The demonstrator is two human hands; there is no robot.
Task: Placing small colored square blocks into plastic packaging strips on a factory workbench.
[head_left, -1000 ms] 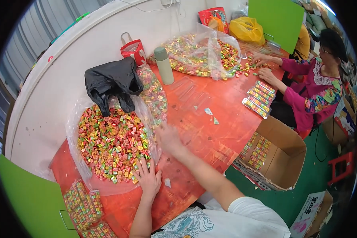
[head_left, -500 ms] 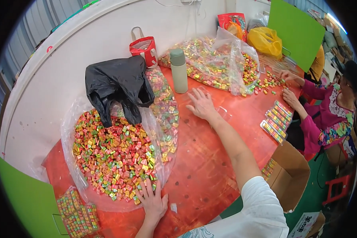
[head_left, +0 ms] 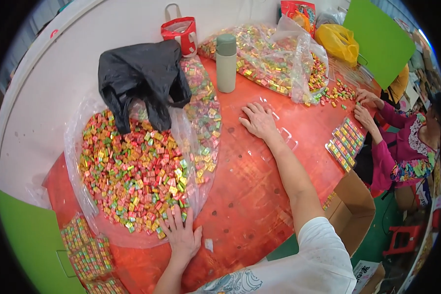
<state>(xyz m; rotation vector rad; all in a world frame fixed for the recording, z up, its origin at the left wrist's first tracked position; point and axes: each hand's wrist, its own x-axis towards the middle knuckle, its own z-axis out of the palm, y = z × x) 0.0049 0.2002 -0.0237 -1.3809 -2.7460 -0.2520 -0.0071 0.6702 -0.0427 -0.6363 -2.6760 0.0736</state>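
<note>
My left hand (head_left: 183, 236) rests flat at the near edge of a heap of small wrapped candies (head_left: 132, 176), its fingers spread and the tips touching the nearest pieces. The candies, in red, yellow, orange and green foil, spill from an open clear plastic bag (head_left: 73, 142). Farther off to the right, my right hand (head_left: 260, 121) lies palm down on the red tabletop (head_left: 240, 196), fingers stretched out. Beside and partly under it are clear plastic trays (head_left: 288, 139); how many is hard to make out. Neither hand grips anything.
A black plastic bag (head_left: 142, 73) drapes over the heap. A pale bottle (head_left: 226, 63) stands behind my right hand. Filled candy packs (head_left: 85, 250) lie at lower left. Across the table, a co-worker's hands (head_left: 365, 108) handle candies by a filled tray (head_left: 345, 142). An open carton (head_left: 353, 210) sits below.
My right hand has moved back toward me from beside the bottle, and more of the clear trays shows around it. My left hand stays at the heap's edge. The view has shifted slightly.
</note>
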